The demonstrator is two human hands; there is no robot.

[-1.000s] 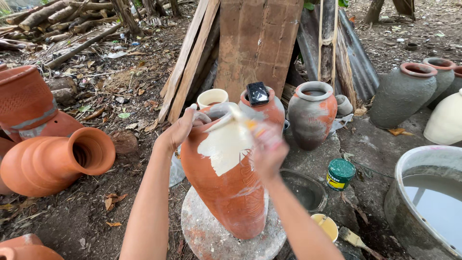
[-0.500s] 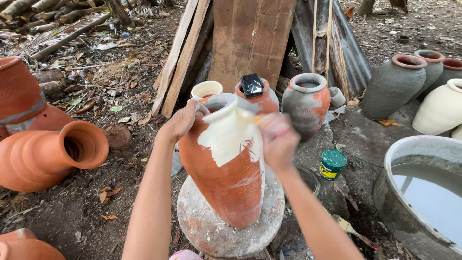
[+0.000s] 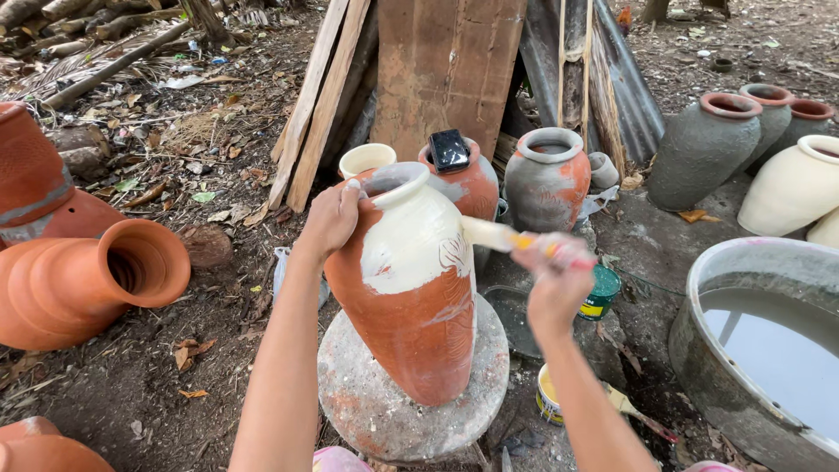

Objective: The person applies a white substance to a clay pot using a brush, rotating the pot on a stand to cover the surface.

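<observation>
Centre of the yard: tall terracotta pot (image 3: 409,288) stands on a round stone slab (image 3: 384,411), leaning a little, its shoulder coated cream, its lower body bare orange.
Left hand (image 3: 330,218): clamped on the pot's rim and neck, fingers curled over the lip, a firm grip.
Right hand (image 3: 552,262): closed around a paintbrush (image 3: 494,234), blurred, bristle end touching the cream band on the pot's right side.
Just right of the slab: a green tin (image 3: 599,293) and, nearer, a small tub of yellowish paint (image 3: 549,395) on the ground.
Behind the pot: a cream cup (image 3: 365,159), an orange pot with a dark phone (image 3: 450,149) on top, a grey-and-orange jar (image 3: 548,179).
Far left: an orange pot lying on its side (image 3: 87,280).
Far right: a grey basin of water (image 3: 769,341).
</observation>
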